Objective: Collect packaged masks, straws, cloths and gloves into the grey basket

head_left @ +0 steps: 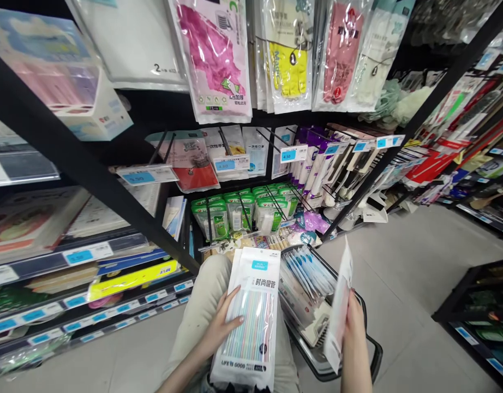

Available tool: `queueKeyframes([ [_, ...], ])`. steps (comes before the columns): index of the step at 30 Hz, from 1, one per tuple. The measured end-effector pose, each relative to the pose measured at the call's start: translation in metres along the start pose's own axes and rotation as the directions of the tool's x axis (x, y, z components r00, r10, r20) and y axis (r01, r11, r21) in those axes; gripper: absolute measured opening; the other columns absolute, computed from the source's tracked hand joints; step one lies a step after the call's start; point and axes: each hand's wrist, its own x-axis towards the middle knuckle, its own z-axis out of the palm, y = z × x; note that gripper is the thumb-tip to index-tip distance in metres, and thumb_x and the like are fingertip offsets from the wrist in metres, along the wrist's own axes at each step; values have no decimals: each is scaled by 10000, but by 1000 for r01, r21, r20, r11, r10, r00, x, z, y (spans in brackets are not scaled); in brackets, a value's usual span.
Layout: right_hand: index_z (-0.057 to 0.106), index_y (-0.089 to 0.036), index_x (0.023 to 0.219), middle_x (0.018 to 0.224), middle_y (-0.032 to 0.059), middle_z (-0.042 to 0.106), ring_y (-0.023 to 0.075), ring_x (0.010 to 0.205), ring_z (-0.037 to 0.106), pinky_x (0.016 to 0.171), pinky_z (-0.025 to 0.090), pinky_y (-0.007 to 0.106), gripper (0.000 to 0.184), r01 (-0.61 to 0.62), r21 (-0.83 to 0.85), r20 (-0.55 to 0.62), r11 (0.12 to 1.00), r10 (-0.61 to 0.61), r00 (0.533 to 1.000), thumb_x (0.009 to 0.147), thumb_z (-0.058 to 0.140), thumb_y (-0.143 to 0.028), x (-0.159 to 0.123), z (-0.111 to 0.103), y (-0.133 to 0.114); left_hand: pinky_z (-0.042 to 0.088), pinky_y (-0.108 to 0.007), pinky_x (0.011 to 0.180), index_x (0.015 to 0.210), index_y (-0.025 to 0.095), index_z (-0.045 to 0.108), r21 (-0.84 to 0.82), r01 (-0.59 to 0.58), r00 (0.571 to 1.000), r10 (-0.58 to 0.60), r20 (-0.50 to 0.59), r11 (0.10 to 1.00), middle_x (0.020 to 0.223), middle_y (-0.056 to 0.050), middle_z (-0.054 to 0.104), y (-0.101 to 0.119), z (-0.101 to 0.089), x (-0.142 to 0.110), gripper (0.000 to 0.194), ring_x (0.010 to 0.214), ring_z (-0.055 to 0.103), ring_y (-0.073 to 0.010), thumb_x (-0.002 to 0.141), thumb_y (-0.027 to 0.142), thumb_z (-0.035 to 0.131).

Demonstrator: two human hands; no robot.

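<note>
A white pack of drinking straws [251, 322] with pastel stripes rests upright on my lap, a second white pack edge showing behind it. My left hand [227, 319] grips it at its left side, with thumb and fingertips on the front. My right hand [353, 316] is closed around the right edge of a flat white pack [339, 311], seen nearly edge-on with a pinkish face; its kind cannot be made out. That pack is held over the right side of a black shopping basket [376, 349], which holds several blue-and-white packs [309, 270] and other flat packets.
Ahead stands a black shelf rack with hanging glove packs [288, 65], green-topped packs [271, 210] and price tags on hooks [294, 154]. A slanted black post [91, 164] crosses the left. Another low shelf [476, 311] stands at right beyond the grey floor [419, 273].
</note>
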Motion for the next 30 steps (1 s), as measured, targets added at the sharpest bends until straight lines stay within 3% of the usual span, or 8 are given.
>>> queueKeyframes([
  [3,563,-175,902,817,85,696,261,710,656,630,536,383,550,-82,18,32,996,82,996,606,605,-637,20,-15,2,130,-429,1153,1348,262,423,15,-3,1000,3,5,1000,1441,-70,366,-3,-1,1,661,1391,205,-299,753,461,634],
  [6,532,-166,959,939,126,690,281,809,657,687,520,378,569,12,-145,68,989,-2,998,602,604,-603,32,-16,9,151,-441,1146,1360,258,399,23,13,1000,-13,13,1000,1445,-80,350,-4,-1,3,676,1389,210,-302,762,486,616],
  [8,523,-170,977,992,143,672,295,879,640,736,494,385,545,102,-264,68,959,-87,994,631,572,-588,39,-6,16,159,-444,1144,1365,258,391,24,16,1000,-16,16,1000,1445,-86,346,-4,0,4,691,1387,212,-306,758,505,611],
  [11,542,-198,932,850,102,674,308,822,626,736,450,398,459,162,-372,102,914,-134,986,650,563,-559,50,18,24,149,-439,1149,1356,261,405,33,13,1000,-13,6,999,1433,-84,364,-3,1,5,693,1386,212,-310,748,516,616],
  [14,562,-218,896,674,43,633,279,687,605,682,416,367,362,239,-445,213,863,-157,964,694,539,-516,58,46,31,140,-443,1153,1357,278,403,40,18,1000,-18,-5,999,1438,-68,364,-3,3,5,673,1388,209,-308,758,504,611],
  [21,594,-213,893,559,-19,580,202,582,561,596,346,272,202,372,-500,449,782,-133,884,699,572,-268,54,94,57,119,-453,1156,1368,262,386,51,5,1000,-5,4,999,1471,-78,336,-13,2,8,681,1397,189,-305,768,498,605],
  [26,609,-197,898,573,-7,599,198,592,570,582,319,264,200,447,-553,540,703,-106,835,710,560,-152,37,108,82,101,-472,1153,1371,240,387,83,17,1000,-18,12,996,1475,-95,337,-16,0,11,697,1406,147,-317,763,506,601],
  [30,604,-186,989,683,32,661,212,674,608,608,339,263,233,489,-610,583,624,-64,810,774,516,-158,35,103,90,108,-463,1154,1365,224,394,94,32,999,-33,9,995,1471,-106,336,-14,0,13,723,1400,167,-318,746,532,602],
])
